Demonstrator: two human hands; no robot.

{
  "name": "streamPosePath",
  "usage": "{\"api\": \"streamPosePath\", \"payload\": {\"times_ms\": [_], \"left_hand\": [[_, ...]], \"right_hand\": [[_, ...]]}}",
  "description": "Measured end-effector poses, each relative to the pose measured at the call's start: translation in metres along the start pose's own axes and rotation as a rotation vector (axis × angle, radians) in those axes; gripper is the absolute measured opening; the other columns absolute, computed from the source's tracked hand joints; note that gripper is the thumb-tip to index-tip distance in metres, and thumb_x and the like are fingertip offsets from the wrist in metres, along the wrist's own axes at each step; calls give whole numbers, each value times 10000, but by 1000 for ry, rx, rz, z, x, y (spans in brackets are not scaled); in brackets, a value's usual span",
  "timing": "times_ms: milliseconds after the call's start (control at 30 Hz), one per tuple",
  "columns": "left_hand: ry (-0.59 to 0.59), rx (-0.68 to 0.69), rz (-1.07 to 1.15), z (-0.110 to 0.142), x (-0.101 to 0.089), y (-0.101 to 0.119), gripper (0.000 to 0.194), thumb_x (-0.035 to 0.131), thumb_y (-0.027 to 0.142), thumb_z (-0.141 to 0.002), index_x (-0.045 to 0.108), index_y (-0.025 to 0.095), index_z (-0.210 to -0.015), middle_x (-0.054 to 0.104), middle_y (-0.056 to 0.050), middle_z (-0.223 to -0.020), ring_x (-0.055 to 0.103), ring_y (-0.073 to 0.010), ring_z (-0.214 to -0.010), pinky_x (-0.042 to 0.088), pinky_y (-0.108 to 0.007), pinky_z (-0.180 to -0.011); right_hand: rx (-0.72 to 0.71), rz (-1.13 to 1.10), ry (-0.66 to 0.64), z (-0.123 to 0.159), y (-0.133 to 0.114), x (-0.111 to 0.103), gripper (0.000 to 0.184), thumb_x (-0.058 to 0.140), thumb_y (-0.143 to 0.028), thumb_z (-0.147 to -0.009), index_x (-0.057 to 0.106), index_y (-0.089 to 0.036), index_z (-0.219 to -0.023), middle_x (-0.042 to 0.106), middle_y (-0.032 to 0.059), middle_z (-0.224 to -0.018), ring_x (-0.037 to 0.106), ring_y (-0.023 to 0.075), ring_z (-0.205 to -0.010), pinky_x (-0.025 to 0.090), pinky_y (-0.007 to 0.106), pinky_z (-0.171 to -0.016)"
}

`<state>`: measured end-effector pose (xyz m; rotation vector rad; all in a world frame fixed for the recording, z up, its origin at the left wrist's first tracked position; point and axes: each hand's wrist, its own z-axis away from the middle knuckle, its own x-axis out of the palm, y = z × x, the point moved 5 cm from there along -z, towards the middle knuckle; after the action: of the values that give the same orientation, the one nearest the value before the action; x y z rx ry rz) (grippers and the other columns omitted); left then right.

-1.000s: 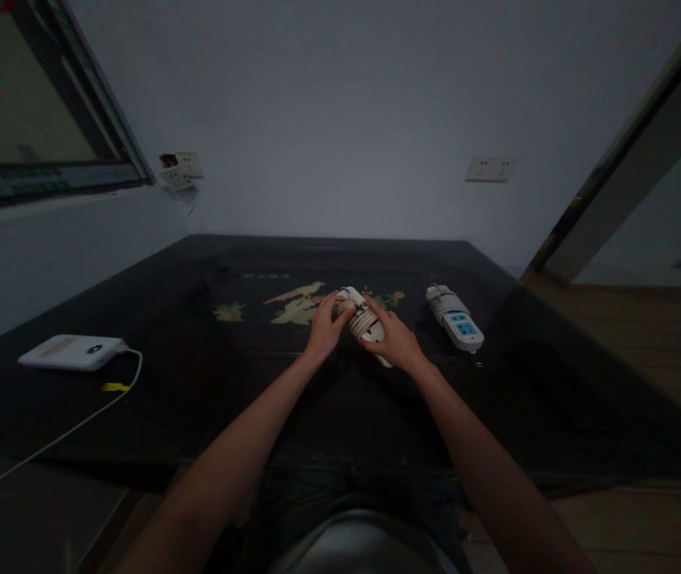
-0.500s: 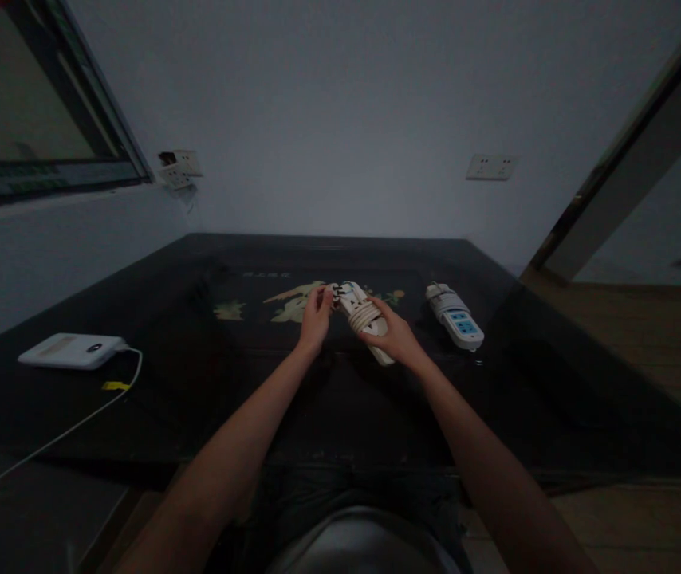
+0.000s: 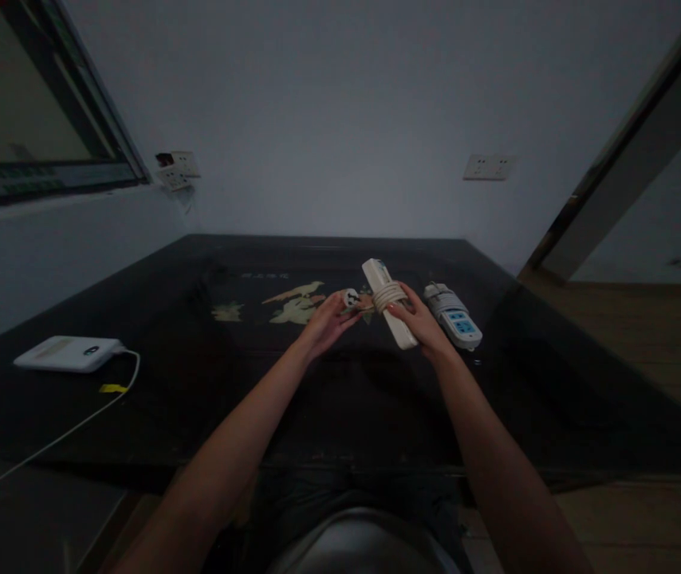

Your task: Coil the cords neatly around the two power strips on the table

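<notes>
Aslant, the power strip (image 3: 387, 293) runs lengthwise; far end leftward.

Dim light fills the room. A wide, glossy black table (image 3: 197, 414) with a pale bird-and-flower print (image 3: 296, 303) stands by a plain bluish-white wall (image 3: 316, 119). That wall bears a white double socket plate (image 3: 490, 167) towards the right. A dark-framed glass window (image 3: 29, 96) occupies the upper left; brown plank flooring (image 3: 627, 351) shows at right.
</notes>
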<state>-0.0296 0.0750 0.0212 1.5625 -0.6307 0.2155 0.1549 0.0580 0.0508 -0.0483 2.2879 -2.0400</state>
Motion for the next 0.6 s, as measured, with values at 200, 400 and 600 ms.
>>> {"api": "streamPosePath", "payload": {"times_ms": [200, 400, 600], "left_hand": [[-46, -250, 21, 5, -1, -9, 338, 597, 483, -832, 658, 152, -802, 698, -113, -1033, 664, -207, -940, 526, -339, -854], [-134, -370, -57, 15, 12, -15, 127, 692, 248, -774, 633, 150, -829, 641, -26, -739, 528, -60, -511, 442, -173, -487], [-196, -390, -184, 16, 13, -9, 202, 646, 195, -762, 512, 150, -618, 368, 66, -478, 267, -18, -378, 215, -128, -366]], "right_hand": [[-70, -21, -170, 6, -13, -1, 777, 656, -357, -718, 334, -255, -1418, 607, 72, -1258, 614, 234, -1042, 472, 401, -919], [-151, -45, -370, 17, -21, 16, 809, 677, -339, -709, 326, -237, -1431, 449, 89, -1434, 472, 245, -1266, 376, 406, -1043], [-208, 30, -581, 29, -30, 24, 913, 707, -413, -679, 269, -271, -1467, 310, 66, -1523, 343, 248, -1365, 283, 440, -1100]]}}
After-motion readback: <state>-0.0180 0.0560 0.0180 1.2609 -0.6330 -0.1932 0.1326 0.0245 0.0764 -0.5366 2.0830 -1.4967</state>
